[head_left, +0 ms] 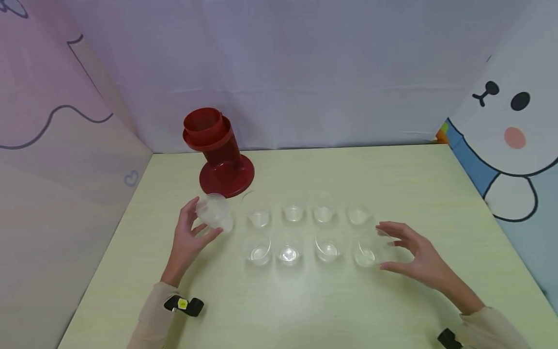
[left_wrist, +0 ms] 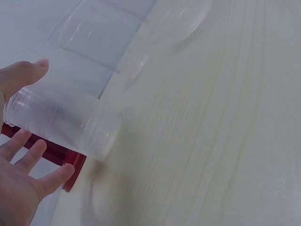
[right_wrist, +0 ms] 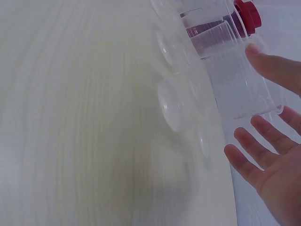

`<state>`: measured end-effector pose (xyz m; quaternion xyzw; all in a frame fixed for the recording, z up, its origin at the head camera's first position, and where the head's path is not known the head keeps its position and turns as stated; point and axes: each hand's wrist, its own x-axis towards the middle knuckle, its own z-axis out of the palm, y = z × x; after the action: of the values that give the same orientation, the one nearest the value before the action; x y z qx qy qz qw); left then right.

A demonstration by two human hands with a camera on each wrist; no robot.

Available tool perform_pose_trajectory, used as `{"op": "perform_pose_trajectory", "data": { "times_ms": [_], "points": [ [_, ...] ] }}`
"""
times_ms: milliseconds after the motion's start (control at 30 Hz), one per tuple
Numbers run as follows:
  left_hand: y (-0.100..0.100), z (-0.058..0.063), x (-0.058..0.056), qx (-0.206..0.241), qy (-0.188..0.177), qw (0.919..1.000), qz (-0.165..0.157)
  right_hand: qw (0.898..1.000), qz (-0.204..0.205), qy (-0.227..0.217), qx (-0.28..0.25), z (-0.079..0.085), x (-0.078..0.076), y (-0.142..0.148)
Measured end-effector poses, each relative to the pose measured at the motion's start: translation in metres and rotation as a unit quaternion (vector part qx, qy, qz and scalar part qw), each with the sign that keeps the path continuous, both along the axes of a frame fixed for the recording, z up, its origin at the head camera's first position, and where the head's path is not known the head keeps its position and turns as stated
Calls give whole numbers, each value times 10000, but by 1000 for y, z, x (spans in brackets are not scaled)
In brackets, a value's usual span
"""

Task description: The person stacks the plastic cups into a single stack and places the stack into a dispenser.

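My left hand (head_left: 193,237) holds a tilted stack of clear plastic cups (head_left: 214,212) above the table's left side, thumb on one side and fingers on the other. In the left wrist view the nested rims of the stack (left_wrist: 66,117) show. Several clear plastic cups stand in two rows, such as a front cup (head_left: 288,253) and a back cup (head_left: 323,213). My right hand (head_left: 420,257) is at the right end of the front row, its fingers spread around the end cup (head_left: 366,253). How firmly they touch that cup (right_wrist: 240,87) is unclear.
A dark red cylindrical holder (head_left: 226,169) with a round base stands behind my left hand, leaning in view. The pale wooden table (head_left: 305,310) meets a light cloth wall (head_left: 327,97) at the back. Printed cloth panels flank both sides.
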<state>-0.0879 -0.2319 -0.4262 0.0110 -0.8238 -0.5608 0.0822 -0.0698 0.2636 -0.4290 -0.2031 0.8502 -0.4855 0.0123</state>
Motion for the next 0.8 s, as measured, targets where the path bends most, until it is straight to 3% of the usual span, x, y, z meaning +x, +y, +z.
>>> {"op": "perform_pose_trajectory", "data": {
  "times_ms": [400,633,800],
  "points": [
    [5,-4,-6,85,43,9998,154,9989,126,-46,-444,-7,-1,-4],
    [-6,-33,-15,33,59,9995,309,9966,176,-113,-798,-5,-1,-4],
    [-9,-40,-15,-129,130,9995,264,9973,62,-79,-731,-1,0,-5]
  ]
}}
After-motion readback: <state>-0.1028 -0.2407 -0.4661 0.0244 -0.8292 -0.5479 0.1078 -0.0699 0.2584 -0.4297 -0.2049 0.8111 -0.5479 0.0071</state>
